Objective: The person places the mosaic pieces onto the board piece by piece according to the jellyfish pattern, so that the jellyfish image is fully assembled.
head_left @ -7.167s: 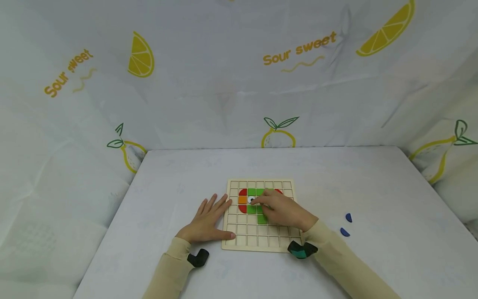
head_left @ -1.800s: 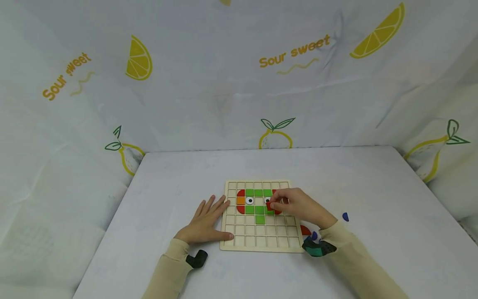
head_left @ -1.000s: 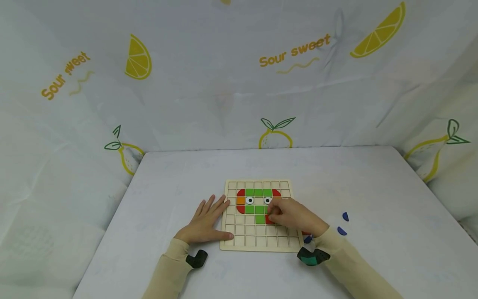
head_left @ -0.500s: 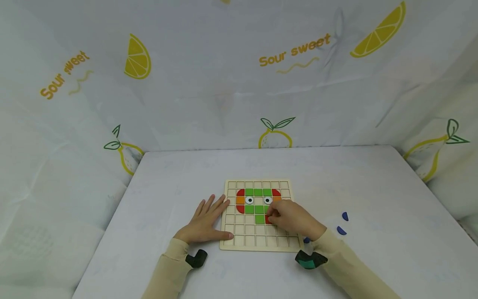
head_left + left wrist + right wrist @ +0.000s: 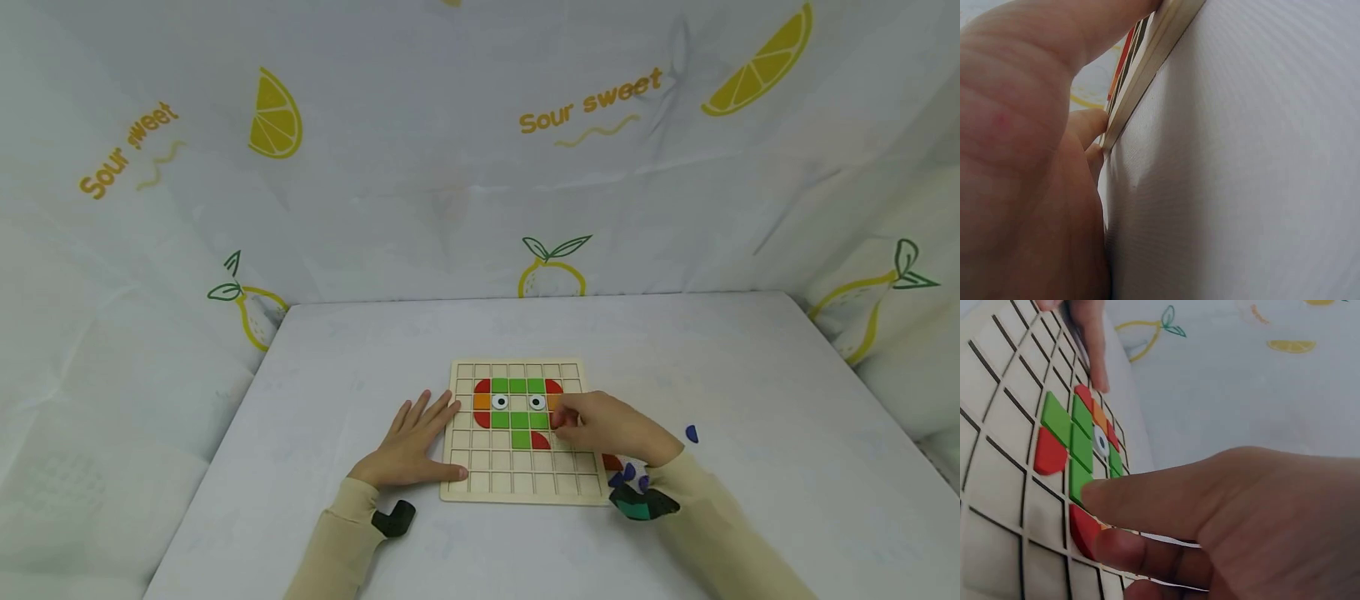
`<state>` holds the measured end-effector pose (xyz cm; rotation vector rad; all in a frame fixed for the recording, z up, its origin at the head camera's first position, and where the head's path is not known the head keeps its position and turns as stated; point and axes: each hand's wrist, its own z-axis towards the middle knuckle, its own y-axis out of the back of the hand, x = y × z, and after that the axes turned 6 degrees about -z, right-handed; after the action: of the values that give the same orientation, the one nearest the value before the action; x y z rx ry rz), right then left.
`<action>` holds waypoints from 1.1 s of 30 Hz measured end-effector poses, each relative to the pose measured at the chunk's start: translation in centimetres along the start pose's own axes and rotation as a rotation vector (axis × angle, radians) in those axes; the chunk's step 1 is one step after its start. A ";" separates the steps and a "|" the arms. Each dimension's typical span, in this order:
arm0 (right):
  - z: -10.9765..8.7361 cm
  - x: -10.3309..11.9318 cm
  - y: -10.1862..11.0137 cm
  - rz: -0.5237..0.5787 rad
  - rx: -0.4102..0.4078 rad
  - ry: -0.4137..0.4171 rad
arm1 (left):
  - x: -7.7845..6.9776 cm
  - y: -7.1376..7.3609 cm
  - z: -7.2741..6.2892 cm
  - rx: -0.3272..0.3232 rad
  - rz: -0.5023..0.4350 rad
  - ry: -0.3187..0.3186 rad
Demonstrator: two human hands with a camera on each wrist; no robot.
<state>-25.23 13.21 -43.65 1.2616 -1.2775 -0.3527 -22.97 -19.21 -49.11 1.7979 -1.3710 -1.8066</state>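
A square wooden grid board (image 5: 502, 487) lies on the table, carrying a pattern of green tiles (image 5: 518, 386), red rounded tiles, orange tiles (image 5: 482, 402) and two white eye tiles (image 5: 537, 402). My left hand (image 5: 405, 454) rests with spread fingers along the board's left edge. On the right side of the pattern, my right hand (image 5: 611, 423) has curled fingers, with thumb and forefinger at a red quarter-round tile (image 5: 1084, 528) seated in its cell. In the right wrist view the thumb also overlaps a green tile. Another red quarter-round tile (image 5: 540, 440) sits below, beside the lowest green tile.
Close to the board's right edge, partly behind the right wrist, lie a red piece (image 5: 612, 462) and several small blue pieces (image 5: 628, 472). Farther right lies a blue half-round piece (image 5: 692, 433). A lemon-print cloth (image 5: 420, 183) hangs behind the table.
My right hand brought a red quarter-round tile down to the cell beside the lowest green tile and left it there. It then shifted slightly up and right. The left hand stays put.
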 end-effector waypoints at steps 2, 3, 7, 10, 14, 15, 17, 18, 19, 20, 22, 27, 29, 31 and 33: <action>-0.4 -0.5 0.7 -0.003 0.038 -0.011 | 0.0 0.0 0.0 0.003 0.006 0.009; -0.6 -0.7 0.9 0.000 0.060 -0.023 | 0.1 0.0 0.1 0.000 0.010 0.009; -1.2 -1.7 1.6 -0.006 0.131 -0.076 | 0.2 0.0 0.2 0.003 0.023 0.016; -1.5 -2.4 1.8 -0.013 0.170 -0.092 | 0.3 -0.1 0.2 0.002 0.019 0.016; -1.7 -3.3 2.0 0.002 0.223 -0.114 | 0.3 -0.1 0.1 0.001 0.010 0.008; -1.8 -3.6 2.0 0.004 0.235 -0.117 | 0.3 -0.1 0.1 0.001 0.012 0.005; -1.8 -3.9 2.0 0.011 0.255 -0.132 | 0.3 -0.2 0.1 0.002 0.012 0.003; -1.7 -4.0 2.1 0.006 0.257 -0.139 | 0.3 -0.2 0.2 -0.001 0.010 0.001; -1.7 -4.2 2.1 0.000 0.253 -0.142 | 0.4 -0.2 0.2 -0.001 0.009 0.001; -1.6 -4.3 2.1 -0.011 0.242 -0.146 | 0.4 -0.2 0.2 0.002 0.012 0.005; -1.4 -4.5 2.2 -0.041 0.206 -0.172 | 0.5 -0.3 0.2 -0.002 0.012 -0.001; -0.8 -5.0 2.2 -0.118 0.071 -0.218 | 0.5 -0.3 0.2 -0.020 -0.012 -0.031; -0.7 -5.2 2.1 -0.129 0.029 -0.216 | 0.5 -0.4 0.2 -0.017 -0.011 -0.025; -0.6 -5.3 2.0 -0.133 -0.002 -0.214 | 0.6 -0.4 0.2 -0.015 -0.002 -0.017; -0.6 -5.3 2.1 -0.124 -0.012 -0.201 | 0.6 -0.4 0.2 -0.015 -0.003 -0.015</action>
<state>-27.36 18.44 -44.43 1.3237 -1.3670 -0.5876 -23.08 -19.35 -49.85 1.7833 -1.3576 -1.8300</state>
